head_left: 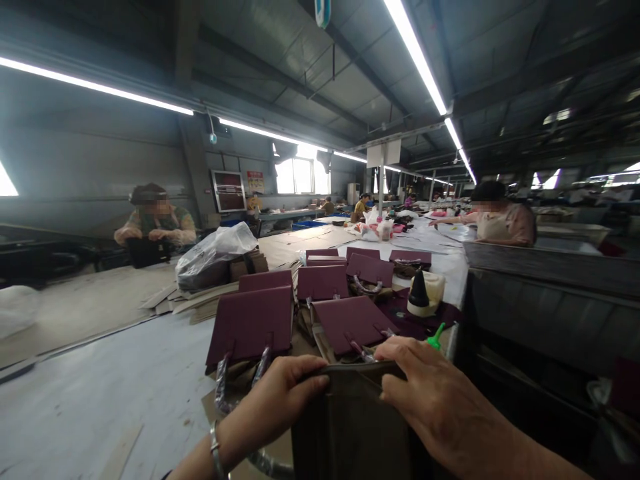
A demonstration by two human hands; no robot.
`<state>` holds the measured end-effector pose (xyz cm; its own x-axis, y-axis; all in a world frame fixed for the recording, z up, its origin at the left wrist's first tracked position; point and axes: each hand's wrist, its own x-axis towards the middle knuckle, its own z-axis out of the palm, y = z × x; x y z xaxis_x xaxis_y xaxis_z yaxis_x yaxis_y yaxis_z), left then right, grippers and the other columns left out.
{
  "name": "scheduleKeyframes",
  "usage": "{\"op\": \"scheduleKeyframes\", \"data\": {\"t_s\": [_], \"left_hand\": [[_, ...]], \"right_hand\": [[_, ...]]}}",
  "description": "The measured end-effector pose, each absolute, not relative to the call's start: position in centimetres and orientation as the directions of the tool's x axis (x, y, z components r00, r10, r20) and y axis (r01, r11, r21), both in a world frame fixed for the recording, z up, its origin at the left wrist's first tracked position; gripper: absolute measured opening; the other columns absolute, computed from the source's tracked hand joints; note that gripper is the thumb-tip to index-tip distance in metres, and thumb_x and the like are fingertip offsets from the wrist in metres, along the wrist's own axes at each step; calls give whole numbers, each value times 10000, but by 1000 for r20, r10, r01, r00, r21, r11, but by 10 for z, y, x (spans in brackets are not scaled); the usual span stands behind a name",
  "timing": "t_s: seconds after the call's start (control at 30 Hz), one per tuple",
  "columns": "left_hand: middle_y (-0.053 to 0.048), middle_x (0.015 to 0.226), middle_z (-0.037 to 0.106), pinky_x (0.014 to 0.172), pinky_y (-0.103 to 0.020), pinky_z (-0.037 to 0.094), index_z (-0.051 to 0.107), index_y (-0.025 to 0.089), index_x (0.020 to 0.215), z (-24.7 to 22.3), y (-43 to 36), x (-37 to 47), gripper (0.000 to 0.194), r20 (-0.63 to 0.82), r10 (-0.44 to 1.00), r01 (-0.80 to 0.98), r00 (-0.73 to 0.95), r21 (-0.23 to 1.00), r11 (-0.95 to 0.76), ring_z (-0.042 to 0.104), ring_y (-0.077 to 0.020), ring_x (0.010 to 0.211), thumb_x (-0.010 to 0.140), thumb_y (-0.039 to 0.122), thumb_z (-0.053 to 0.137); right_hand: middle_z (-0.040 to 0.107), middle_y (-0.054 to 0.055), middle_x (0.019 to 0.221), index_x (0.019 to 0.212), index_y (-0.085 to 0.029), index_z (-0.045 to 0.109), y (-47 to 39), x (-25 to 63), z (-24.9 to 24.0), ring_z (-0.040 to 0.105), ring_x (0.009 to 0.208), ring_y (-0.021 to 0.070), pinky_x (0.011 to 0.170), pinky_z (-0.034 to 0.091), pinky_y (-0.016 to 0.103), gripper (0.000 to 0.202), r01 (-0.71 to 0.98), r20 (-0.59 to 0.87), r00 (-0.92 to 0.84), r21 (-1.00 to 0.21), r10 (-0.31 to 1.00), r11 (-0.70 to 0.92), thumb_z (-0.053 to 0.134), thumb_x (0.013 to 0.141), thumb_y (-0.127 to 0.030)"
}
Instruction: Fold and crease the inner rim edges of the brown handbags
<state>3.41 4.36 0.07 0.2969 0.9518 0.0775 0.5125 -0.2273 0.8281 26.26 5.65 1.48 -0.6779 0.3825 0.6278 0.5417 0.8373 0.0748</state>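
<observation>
In front of me a dark brown bag (365, 420) hangs upright between my hands, its upper edge spread sideways. My left hand (295, 390) pinches the left corner of that edge between thumb and fingers. At the other end, my right hand (425, 390) grips the rim, thumb toward me and fingers over the far side. Just beyond stand unfinished handbags with burgundy panels, one at the left (253, 327) and one in the middle (353, 323). Plastic film wraps their handles (223, 380). The bag's lower part runs out of view.
Past my right hand are a green nozzle tip (435, 337) and a pale container with a black cone (420, 293). A plastic-covered bundle (215, 257) and flat strips lie left. Co-workers sit at the left (157, 220) and right (500, 220). The table's right edge (460, 287) is close.
</observation>
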Motion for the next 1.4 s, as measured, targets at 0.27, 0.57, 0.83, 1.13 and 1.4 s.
{"op": "scheduleKeyframes", "data": {"t_s": [0.27, 0.57, 0.83, 1.13, 1.4], "left_hand": [[-7, 748, 651, 589, -196, 390, 635, 149, 824, 4, 35, 44, 220, 144, 946, 582, 291, 758, -294, 550, -146, 682, 807, 283, 462], [5, 679, 621, 556, -184, 365, 626, 145, 790, 7, 28, 52, 203, 150, 949, 602, 277, 743, -293, 517, -121, 624, 802, 261, 460], [9, 701, 638, 567, -168, 376, 625, 155, 795, 2, 24, 55, 172, 151, 950, 603, 275, 742, -292, 544, -116, 639, 786, 194, 458], [16, 740, 641, 606, -157, 406, 615, 172, 848, 0, 22, 50, 174, 195, 927, 542, 319, 765, -347, 564, -114, 672, 793, 165, 450], [36, 846, 659, 691, -147, 416, 601, 236, 1000, 1, 22, 48, 243, 232, 900, 527, 368, 746, -408, 591, -112, 766, 794, 172, 490]], "right_hand": [[588, 48, 781, 726, -191, 520, 41, 267, 18, 541, 739, 171, 702, 433, 305, 261, 374, 459, -850, 177, 260, 910, 315, 845, -83], [629, 41, 582, 752, -205, 518, 40, 258, 12, 612, 524, 231, 461, 365, 288, 237, 812, 375, -554, 46, 743, 582, 468, 805, -430], [538, -59, 413, 628, -196, 431, 30, 230, -5, 474, 284, 103, 290, 94, 279, 199, 366, 370, -896, 295, 247, 883, 445, 820, -245], [511, -40, 506, 592, -202, 407, 32, 225, -3, 452, 396, 91, 360, 225, 235, 328, 378, 610, -773, 222, 174, 899, 334, 897, -298], [487, -24, 501, 621, -179, 479, 30, 246, 8, 449, 438, 100, 403, 266, 239, 278, 394, 650, -743, 231, 160, 890, 371, 877, -156]]}}
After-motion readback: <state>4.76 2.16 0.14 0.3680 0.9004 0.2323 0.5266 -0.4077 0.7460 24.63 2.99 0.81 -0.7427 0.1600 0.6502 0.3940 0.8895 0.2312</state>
